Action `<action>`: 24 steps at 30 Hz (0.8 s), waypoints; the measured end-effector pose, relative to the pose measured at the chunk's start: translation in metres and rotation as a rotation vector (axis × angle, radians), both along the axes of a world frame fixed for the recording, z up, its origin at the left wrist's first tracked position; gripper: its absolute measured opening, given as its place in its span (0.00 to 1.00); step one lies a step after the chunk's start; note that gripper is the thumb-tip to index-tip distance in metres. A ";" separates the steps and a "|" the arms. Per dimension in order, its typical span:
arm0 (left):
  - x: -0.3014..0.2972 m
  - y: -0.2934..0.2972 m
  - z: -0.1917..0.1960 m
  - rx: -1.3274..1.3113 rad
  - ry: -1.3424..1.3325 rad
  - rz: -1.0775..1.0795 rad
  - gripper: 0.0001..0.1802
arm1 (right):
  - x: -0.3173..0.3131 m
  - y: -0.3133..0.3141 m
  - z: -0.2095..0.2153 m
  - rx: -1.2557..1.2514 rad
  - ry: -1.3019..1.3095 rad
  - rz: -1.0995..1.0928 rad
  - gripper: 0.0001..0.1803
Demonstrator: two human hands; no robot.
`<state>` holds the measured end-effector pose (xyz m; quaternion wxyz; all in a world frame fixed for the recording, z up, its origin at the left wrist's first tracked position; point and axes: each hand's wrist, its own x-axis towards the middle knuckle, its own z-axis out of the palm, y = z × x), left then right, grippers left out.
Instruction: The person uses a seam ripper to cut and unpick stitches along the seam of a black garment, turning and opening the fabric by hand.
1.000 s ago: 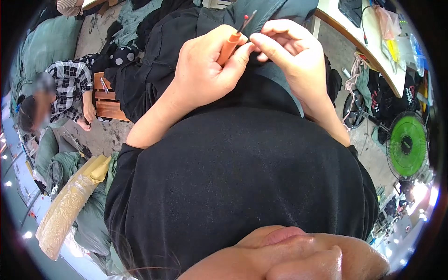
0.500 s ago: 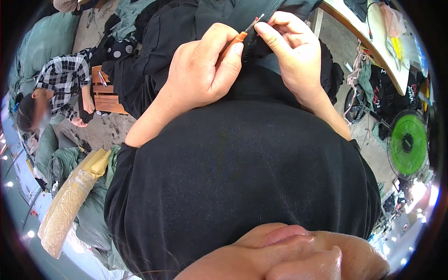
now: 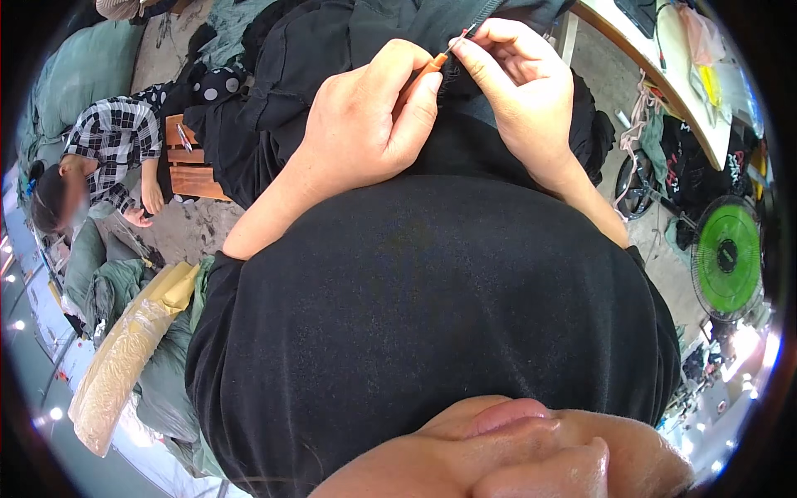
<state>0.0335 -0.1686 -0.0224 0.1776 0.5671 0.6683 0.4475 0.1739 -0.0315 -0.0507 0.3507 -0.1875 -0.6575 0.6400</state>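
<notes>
No text is legible. White lettering-like marks stand on the hanging black fabric near the round, green-bladed fan; their characters are indistinct. The fan's dark hub bears a small, pale, unreadable mark.

A wide look down from your head

Your view comes from the left of two fisheye cameras worn on your head and faces steeply down. It takes in your left hand and right hand at fairly close range. Nearer to the lens than the hands come your black shirt and, nearest, your face. Toward its curved rim, the green fan stands well out past your right hand, a co-worker beyond your left.
</notes>
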 end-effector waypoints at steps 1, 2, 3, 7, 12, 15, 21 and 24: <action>0.000 0.001 0.000 0.010 0.007 0.000 0.05 | 0.000 0.000 0.000 0.010 0.000 -0.001 0.07; 0.000 0.002 0.000 0.020 0.015 0.000 0.05 | 0.000 0.001 -0.001 0.020 0.000 -0.002 0.07; 0.000 0.003 0.000 0.019 0.015 -0.001 0.05 | 0.000 0.001 -0.002 0.020 0.000 -0.003 0.07; 0.001 0.008 0.002 0.027 0.018 0.008 0.04 | 0.002 0.003 -0.006 0.037 -0.012 -0.018 0.07; 0.004 0.013 -0.001 0.054 -0.014 0.037 0.05 | 0.003 0.003 -0.005 0.075 -0.036 -0.007 0.08; 0.005 0.016 -0.001 0.062 -0.039 0.049 0.04 | 0.002 0.003 -0.007 0.082 -0.012 -0.008 0.08; 0.004 0.021 0.007 0.080 -0.019 0.036 0.05 | 0.004 -0.001 -0.001 0.122 -0.063 -0.048 0.07; 0.004 0.024 0.009 0.059 -0.026 0.046 0.05 | 0.004 0.001 -0.001 0.166 -0.082 -0.058 0.07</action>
